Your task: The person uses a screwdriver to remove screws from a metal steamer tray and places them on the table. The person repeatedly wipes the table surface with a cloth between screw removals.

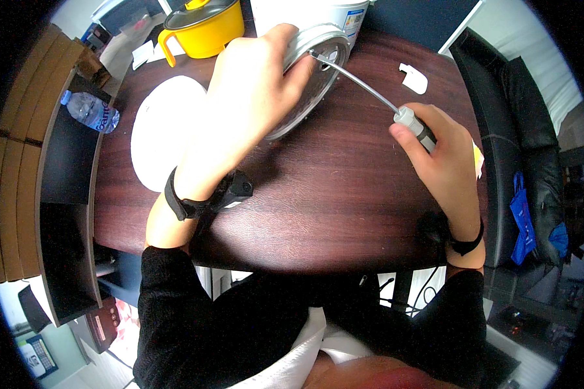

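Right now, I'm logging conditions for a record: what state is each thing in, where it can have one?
Clear round lid: tilted, gripped at its rim
Left hand: closed on that lid
Screwdriver: held, tip by the lid, contact unclear
Right hand: closed around the screwdriver
Yellow pot: covered
White bucket: top out of view, open or shut unclear
Plastic bottle: capped

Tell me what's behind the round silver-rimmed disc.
A white tub and brown tabletop show past the disc. Disc and left hand hide most of the tub's lower front.
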### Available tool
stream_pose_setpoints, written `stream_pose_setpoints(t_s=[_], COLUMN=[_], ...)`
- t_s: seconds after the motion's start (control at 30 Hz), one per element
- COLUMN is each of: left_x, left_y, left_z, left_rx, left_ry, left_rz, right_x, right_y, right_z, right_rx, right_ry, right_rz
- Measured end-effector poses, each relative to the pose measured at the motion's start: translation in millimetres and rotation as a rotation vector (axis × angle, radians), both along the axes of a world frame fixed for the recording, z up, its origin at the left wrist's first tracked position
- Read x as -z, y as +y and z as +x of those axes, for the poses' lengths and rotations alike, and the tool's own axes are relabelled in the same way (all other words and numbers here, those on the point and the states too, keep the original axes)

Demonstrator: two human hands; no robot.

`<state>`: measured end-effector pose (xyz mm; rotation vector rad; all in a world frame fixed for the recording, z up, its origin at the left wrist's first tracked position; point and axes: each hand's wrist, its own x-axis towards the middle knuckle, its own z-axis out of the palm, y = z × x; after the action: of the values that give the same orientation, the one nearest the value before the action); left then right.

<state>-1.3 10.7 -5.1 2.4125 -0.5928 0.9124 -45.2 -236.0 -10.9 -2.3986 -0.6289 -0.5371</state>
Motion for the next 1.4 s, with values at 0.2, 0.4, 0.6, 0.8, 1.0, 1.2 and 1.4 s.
stream_pose_setpoints(t_s=[0.2,0.4,0.6,0.8,1.0,1.2,1.4], left_x=[3,0,2,0,-1,1,-3], left_y=[7,7,10,8,8,9,9], left_z=[5,5,7,4,4,5,4], left_rx=[-0.071,-0.077,-0.138,-0.132,-0.131,-0.132,-0.144], left_ry=[-0.092,-0.055,-0.065,-0.098,-0.069,-0.096,-0.040], left_rz=[-0.006,-0.024,-0.016,-0.004,-0.023,-0.016,-0.036], right_x=[-27,-15,-16,-14,-5,-6,-8], right_y=[-16,-12,-7,-21,-20,-15,-14], right_z=[-9,1,-2,4,10,5,4], right_rx=[-0.156,-0.198,-0.070,-0.103,-0.172,-0.145,-0.101], right_ry=[0.565,0.344,0.426,0.432,0.216,0.033,0.121], right_rz=[0.514,0.918,0.809,0.704,0.725,0.598,0.568])
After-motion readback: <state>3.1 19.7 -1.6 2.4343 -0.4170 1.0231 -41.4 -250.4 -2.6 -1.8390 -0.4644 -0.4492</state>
